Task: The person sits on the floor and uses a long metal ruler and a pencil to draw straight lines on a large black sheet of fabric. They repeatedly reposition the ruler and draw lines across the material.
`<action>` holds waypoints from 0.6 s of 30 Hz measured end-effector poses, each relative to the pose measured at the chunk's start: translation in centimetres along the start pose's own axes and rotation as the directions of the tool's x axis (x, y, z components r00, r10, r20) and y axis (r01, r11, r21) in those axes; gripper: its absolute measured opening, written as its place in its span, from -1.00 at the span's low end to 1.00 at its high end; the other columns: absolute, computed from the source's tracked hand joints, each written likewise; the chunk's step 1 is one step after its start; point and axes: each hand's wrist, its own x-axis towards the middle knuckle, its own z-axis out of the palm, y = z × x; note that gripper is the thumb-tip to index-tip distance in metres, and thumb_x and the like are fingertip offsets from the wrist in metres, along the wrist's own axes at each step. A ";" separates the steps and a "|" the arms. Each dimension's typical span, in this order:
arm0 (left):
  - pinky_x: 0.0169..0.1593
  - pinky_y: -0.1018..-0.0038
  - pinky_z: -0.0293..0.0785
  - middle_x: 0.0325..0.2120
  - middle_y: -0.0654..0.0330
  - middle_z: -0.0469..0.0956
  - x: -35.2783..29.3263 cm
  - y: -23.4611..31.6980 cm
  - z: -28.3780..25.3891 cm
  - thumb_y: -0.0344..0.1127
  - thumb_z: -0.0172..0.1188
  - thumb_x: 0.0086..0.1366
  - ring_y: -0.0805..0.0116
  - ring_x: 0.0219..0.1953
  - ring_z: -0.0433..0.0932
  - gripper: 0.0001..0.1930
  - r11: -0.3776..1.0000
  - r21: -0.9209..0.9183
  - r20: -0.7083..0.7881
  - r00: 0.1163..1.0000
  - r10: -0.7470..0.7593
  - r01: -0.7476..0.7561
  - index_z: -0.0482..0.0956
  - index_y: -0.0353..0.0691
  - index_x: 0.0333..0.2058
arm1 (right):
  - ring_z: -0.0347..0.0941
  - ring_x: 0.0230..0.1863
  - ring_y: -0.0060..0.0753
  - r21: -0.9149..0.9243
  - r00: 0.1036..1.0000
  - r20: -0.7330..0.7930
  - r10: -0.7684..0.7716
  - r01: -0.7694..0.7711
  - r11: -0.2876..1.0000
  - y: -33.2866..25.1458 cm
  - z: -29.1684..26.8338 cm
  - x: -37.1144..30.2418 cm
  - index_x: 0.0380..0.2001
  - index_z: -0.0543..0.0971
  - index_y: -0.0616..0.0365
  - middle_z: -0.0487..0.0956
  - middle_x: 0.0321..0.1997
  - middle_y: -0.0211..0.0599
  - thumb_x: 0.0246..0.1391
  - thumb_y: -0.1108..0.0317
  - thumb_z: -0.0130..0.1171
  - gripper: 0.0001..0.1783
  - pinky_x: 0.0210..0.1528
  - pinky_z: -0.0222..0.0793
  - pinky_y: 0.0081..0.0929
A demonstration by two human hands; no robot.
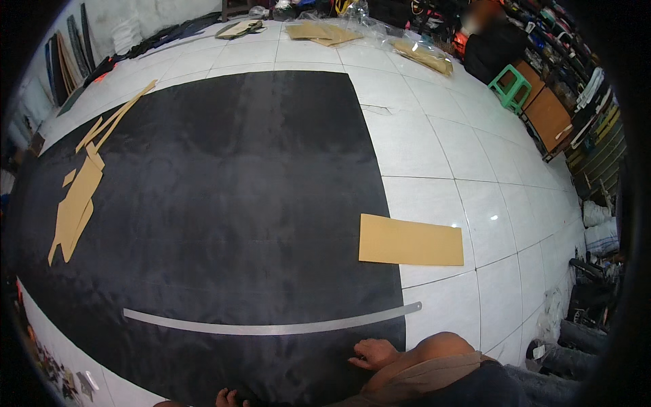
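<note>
A large black sheet of material (pixel 230 190) lies spread over the floor in front of me. Across its near part runs a long metal ruler (pixel 271 330), its holed right end reaching past the sheet's edge. My right hand (pixel 374 354) rests low over the sheet, just below the ruler; its fingers are loosely bent and apart, with nothing seen in them. Of my left hand (pixel 232 399) only the fingers show at the bottom edge, slightly spread on or over the sheet. Neither hand touches the ruler. A tan rectangular card piece (pixel 411 241) overlaps the sheet's right edge.
Tan cut pattern pieces (pixel 78 197) lie at the sheet's left. White floor tiles (pixel 427 152) surround it. Farther back are plastic-wrapped tan sheets (pixel 424 57), a green stool (pixel 510 88) and a person in dark clothes (pixel 495 49). Dark rolls (pixel 569 359) lie at the right.
</note>
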 end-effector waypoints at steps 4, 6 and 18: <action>0.40 0.24 0.25 0.43 0.12 0.16 -1.1 1.4 -5.8 0.09 -0.12 0.55 0.27 0.46 0.14 -0.40 0.710 -0.696 0.189 0.981 0.040 0.105 0.16 -0.06 0.42 | 0.51 -0.32 -0.05 -0.002 0.969 -0.245 -0.007 0.006 1.000 -0.4 2.5 0.1 -0.44 0.50 0.07 0.50 -0.42 -0.22 0.18 0.00 0.28 -0.63 -0.30 0.47 -0.10; 0.35 0.22 0.32 0.37 0.04 0.25 0.0 1.4 -4.8 0.13 -0.06 0.51 0.22 0.41 0.24 -0.38 0.295 -0.955 0.027 1.000 0.017 0.021 0.23 -0.09 0.38 | 0.51 -0.31 -0.06 0.002 0.959 -0.282 -0.010 0.011 1.000 -0.1 2.8 0.1 -0.47 0.50 0.07 0.50 -0.41 -0.23 0.15 0.01 0.30 -0.63 -0.29 0.47 -0.09; 0.27 -0.21 0.10 0.23 -0.12 0.25 4.6 -0.5 5.5 0.14 0.16 0.29 -0.24 0.31 0.18 -0.50 0.769 -0.412 -0.649 0.750 0.129 -0.488 0.57 -0.16 -0.04 | 0.47 -0.51 -0.18 -0.119 0.869 -0.370 -0.328 0.306 0.944 1.7 2.0 1.7 -0.57 0.45 0.04 0.43 -0.54 -0.31 -0.02 0.14 0.43 -0.65 -0.51 0.41 -0.24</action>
